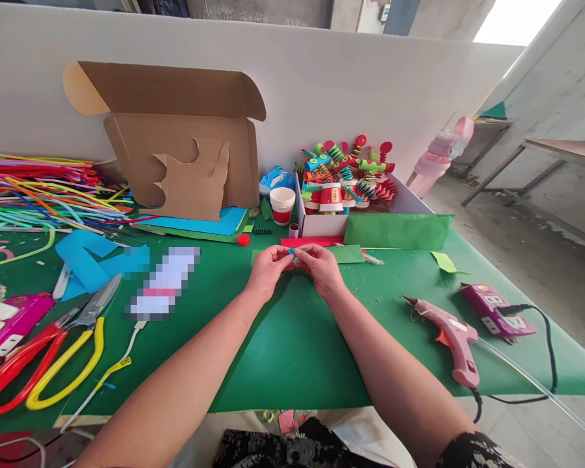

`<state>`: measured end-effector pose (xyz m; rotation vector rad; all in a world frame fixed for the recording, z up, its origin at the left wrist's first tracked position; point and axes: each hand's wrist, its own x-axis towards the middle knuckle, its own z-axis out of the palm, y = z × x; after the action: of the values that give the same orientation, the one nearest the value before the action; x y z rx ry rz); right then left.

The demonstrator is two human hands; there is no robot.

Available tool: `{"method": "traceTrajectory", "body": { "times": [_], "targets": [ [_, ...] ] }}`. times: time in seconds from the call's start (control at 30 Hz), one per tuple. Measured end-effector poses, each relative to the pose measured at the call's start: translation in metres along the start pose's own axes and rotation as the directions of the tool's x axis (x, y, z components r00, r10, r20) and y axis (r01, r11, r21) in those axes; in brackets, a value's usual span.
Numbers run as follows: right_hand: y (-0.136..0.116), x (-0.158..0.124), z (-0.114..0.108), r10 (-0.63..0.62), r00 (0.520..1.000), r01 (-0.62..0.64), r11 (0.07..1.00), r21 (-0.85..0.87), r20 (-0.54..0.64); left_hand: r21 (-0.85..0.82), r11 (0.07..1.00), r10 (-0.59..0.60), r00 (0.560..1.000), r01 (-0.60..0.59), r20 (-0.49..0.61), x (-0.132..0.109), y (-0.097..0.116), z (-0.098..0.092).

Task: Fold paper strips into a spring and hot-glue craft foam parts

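Note:
My left hand [268, 270] and my right hand [320, 264] meet above the middle of the table. Between their pinched fingertips is a small blue paper piece [291, 251], with a bit of green beside it; its exact shape is too small to make out. Behind and below the hands lie a green paper strip [350, 254] and a red strip [316, 242]. Just beyond the fingers stand a small pinkish roll [294, 230] and a stack of paper cups [282, 205]. A red bottle cap [244, 240] sits to the left of them.
Scissors [85, 318], a blurred phone [166, 283] and blue paper [85, 263] lie left. On the right are a pink glue gun [451, 335] with its cord and a purple power strip [497, 312]. A box [322, 225] of paper figures and a cardboard box [175, 130] stand behind.

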<state>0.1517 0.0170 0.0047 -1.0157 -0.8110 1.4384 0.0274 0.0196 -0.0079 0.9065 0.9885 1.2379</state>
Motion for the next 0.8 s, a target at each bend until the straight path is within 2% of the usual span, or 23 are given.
{"method": "traceTrajectory", "body": {
  "times": [0.33,0.63,0.8],
  "targets": [
    [-0.0007,-0.0021,0.0002,-0.007,0.999,0.008,1.0,-0.022,0.04,-0.054,0.998,-0.034,0.999,0.034,-0.001,-0.0014,0.0026,0.0015],
    [-0.0003,-0.0018,0.002,-0.007,0.999,0.005,0.999,-0.043,-0.049,-0.013,0.999,-0.042,0.999,0.042,-0.007,-0.0037,0.0062,0.0038],
    [-0.0009,-0.0014,0.001,0.064,0.998,-0.064,0.998,0.021,0.003,-0.002,1.0,-0.015,1.0,0.015,-0.021,-0.0038,0.0056,0.0044]
  ]
}}
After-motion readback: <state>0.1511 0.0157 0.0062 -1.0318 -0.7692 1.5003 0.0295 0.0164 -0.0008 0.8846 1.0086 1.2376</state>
